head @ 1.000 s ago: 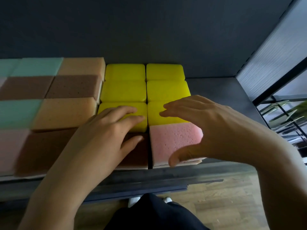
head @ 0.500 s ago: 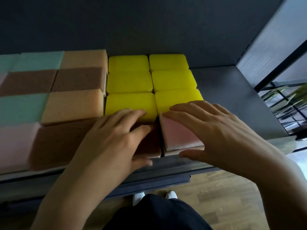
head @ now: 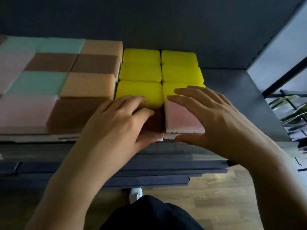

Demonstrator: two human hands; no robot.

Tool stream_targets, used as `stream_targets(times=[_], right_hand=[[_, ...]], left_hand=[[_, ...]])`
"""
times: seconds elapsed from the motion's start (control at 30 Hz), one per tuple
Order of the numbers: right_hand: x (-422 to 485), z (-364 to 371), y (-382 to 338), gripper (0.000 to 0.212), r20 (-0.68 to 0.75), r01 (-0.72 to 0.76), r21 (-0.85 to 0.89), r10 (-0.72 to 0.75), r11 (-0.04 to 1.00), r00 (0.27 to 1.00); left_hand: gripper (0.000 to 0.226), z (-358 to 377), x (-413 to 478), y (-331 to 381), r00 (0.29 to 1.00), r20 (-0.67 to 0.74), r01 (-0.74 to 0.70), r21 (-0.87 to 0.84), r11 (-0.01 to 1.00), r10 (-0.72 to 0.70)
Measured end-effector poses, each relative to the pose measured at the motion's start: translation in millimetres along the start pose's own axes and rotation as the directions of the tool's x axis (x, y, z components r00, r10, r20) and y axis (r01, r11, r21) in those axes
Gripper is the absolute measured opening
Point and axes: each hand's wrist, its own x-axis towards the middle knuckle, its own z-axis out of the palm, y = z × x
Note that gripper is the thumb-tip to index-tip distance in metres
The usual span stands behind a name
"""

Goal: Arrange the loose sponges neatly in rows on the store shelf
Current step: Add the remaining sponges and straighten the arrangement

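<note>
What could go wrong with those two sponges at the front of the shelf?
1. The pink sponge and brown sponge sit right at the front edge of the shelf. A backward drag by the right hand or left hand might tip them onto the floor.
2. Pushing too hard could shove the yellow sponges behind them out of line.

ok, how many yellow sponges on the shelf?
6 yellow sponges, two columns of three: back pair, middle pair, front pair, partly under the left hand and right hand. Any beneath are hidden.
</note>
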Motion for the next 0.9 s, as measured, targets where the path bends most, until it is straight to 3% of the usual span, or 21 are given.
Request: stream_targets(times=[0.13,0.3,0.53,0.67,0.9], right_hand=[[6.1,-0.6,-20.0,0.069,-0.104,0.165,0.115,-0.154,0.98,0.983],[36.4,13.1,-77.4,0.054,-0.207,0.384,0.249,-0.339,0.889,0.918],[86.9,40.1,-204.4,0.045,-0.224,0.656,0.294,-0.617,0.695,0.754],[127.3,68.8,-291.4,0.044,-0.223,0.707,0.295,-0.673,0.643,0.705],[213.0,110.3,-465.9,0.043,-0.199,0.706,0.295,-0.681,0.644,0.705]], left_hand=[[0.037,-12.9,-39.5,7.2,0.976,-0.166,0.135,-0.062,0.989,-0.144],[0.031,-32.2,-107.6,3.1,0.912,-0.189,0.369,-0.01,0.929,-0.364],[0.04,-50.8,-220.2,-44.8,0.716,-0.261,0.671,0.002,0.742,-0.647],[0.04,-51.7,-282.3,-95.5,0.627,-0.297,0.754,-0.003,0.657,-0.72],[0.041,-78.9,-398.1,-224.8,0.499,-0.267,0.862,0.051,0.505,-0.824]])
